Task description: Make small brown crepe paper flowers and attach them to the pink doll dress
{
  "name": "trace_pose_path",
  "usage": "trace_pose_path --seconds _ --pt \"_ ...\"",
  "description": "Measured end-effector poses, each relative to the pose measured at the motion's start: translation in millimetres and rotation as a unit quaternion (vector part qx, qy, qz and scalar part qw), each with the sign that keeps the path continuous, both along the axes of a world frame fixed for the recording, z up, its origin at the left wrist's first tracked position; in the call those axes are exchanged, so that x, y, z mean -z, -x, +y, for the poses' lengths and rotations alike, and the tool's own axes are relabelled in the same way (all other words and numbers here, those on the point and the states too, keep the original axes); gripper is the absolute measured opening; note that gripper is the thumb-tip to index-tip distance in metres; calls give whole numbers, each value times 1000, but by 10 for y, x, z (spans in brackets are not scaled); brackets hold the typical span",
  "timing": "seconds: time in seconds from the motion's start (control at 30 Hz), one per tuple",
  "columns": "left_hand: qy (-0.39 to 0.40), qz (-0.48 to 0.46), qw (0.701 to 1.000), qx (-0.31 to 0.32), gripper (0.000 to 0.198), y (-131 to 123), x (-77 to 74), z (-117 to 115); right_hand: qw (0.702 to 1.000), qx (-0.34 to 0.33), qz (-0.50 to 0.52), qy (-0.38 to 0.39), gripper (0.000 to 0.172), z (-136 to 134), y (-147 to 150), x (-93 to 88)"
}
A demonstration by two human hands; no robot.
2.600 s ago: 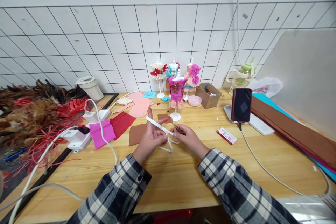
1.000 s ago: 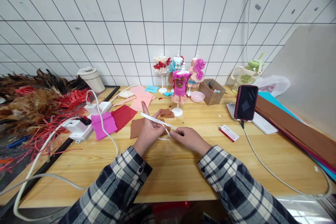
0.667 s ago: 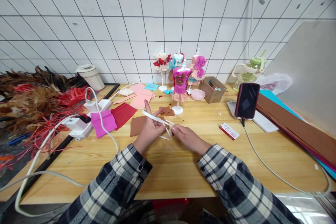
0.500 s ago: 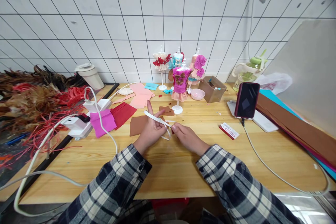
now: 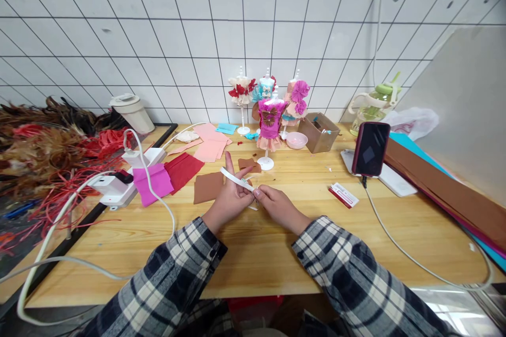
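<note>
We find no text we can read; the small red-and-white packet (image 5: pixel 343 195) perhaps carries print, but it is too small for us.

Ahead of me stand small mannequins in bright paper dresses (image 5: pixel 270 121), an open brown cardboard box (image 5: pixel 318 132), a propped dark phone (image 5: pixel 370 148).

A doll stand (image 5: pixel 270 131) stood toward the back of a table (image 5: pixel 256 258). Just in front of it, the left hand (image 5: pixel 231 199) and right hand (image 5: pixel 278 206) met fingertip to fingertip, with a strip (image 5: pixel 234 178) lying across the left fingers. Left of the stand lay sheets (image 5: pixel 168 176), then chargers (image 5: pixel 114 187), then feathers (image 5: pixel 35 147), with a lidded cup (image 5: pixel 132 112) behind them. Right of the stand sat a bowl (image 5: pixel 296 140), then a box (image 5: pixel 318 132), and farther right a propped phone (image 5: pixel 370 148).
</note>
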State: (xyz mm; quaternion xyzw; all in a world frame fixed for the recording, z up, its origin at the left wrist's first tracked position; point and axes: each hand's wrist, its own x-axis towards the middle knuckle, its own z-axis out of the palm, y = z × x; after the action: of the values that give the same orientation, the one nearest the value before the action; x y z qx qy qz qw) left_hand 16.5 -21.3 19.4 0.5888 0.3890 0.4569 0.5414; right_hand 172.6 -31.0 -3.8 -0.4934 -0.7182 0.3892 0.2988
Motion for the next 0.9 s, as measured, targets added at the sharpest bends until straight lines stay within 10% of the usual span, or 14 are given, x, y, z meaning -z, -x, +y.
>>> trace_pose_path --seconds 0.9 --pt "21 -30 999 -15 110 -3 45 7 999 23 25 13 36 39 11 49"
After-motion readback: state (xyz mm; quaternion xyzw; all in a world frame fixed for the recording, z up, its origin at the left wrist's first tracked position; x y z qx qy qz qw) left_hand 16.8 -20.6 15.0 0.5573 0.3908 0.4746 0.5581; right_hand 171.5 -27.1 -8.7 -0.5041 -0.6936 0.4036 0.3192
